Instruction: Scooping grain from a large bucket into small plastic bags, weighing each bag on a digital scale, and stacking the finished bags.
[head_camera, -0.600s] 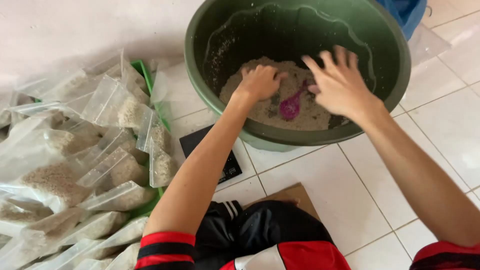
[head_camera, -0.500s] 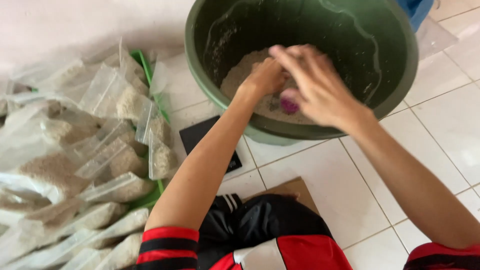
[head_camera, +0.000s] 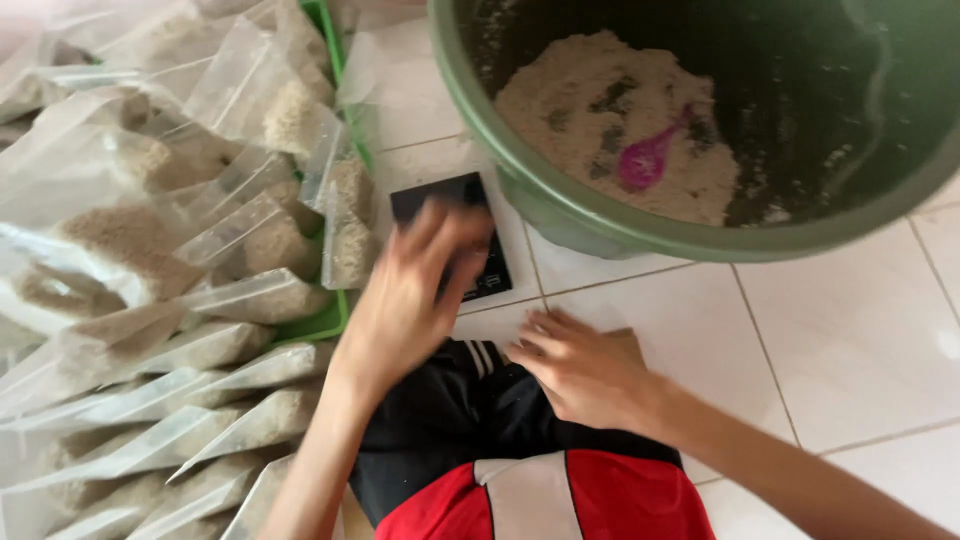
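A big green basin (head_camera: 560, 215) stands on the white tiled floor and holds pale grainy powder (head_camera: 590, 110) with a pink scoop (head_camera: 645, 160) lying in it. My left hand (head_camera: 410, 295) hovers blurred over a small black flat scale (head_camera: 480, 270) just in front of the basin, fingers spread, holding nothing. My right hand (head_camera: 580, 370) rests palm down on a brown cardboard piece (head_camera: 625, 345) near my knee, fingers apart, also holding nothing.
Several clear plastic bags (head_camera: 150, 250) filled with the same pale grain are heaped on the left, partly in a green tray (head_camera: 320, 325). My black and red clothing (head_camera: 500, 460) fills the bottom middle. White floor tiles (head_camera: 840, 340) lie to the right.
Both hands came out of the basin and moved down toward me. The left now hangs over the black scale, the right lies on the cardboard. The view shifted closer.
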